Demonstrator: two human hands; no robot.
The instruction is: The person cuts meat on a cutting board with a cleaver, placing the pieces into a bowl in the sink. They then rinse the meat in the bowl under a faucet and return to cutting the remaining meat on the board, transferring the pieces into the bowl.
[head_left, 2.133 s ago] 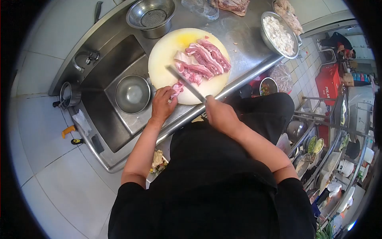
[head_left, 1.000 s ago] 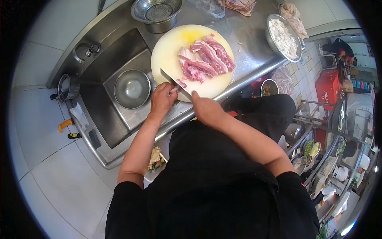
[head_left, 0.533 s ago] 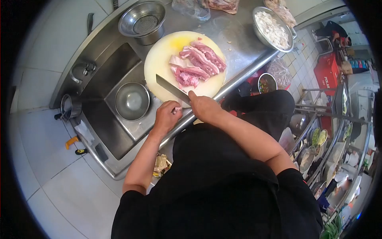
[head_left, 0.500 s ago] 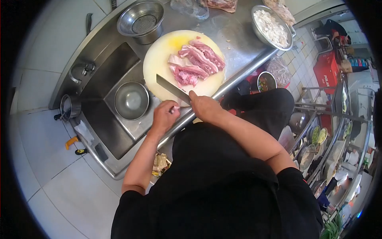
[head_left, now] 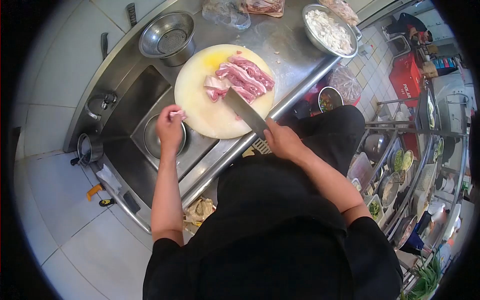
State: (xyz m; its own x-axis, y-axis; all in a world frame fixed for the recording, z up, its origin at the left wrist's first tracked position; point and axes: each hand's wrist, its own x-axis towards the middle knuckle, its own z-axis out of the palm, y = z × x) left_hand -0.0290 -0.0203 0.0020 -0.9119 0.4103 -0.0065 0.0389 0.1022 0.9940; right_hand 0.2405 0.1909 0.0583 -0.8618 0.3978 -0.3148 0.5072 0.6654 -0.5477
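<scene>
My left hand [head_left: 170, 132] is closed on a small piece of meat [head_left: 177, 115], above a metal bowl [head_left: 151, 138] at the sink. Part of the bowl is hidden by that hand. In my right hand [head_left: 284, 140] I grip the handle of a cleaver [head_left: 246, 112], its blade pointing up and left over the round cutting board [head_left: 200, 119]. Strips of raw pork [head_left: 244, 76] lie on the board's far half, and the blade's tip is close to the nearest ones.
A metal strainer in a pot [head_left: 167, 42] stands beyond the sink [head_left: 122, 145]. At the far right of the steel counter [head_left: 287, 62] is a colander of white pieces [head_left: 330, 32]. Plastic bags [head_left: 227, 14] lie at the back. Shelving with dishes [head_left: 400, 160] is to the right.
My left hand has moved left from the board's near edge to over the bowl, carrying the meat piece. The cleaver has shifted right, and fewer pork pieces lie at the near end.
</scene>
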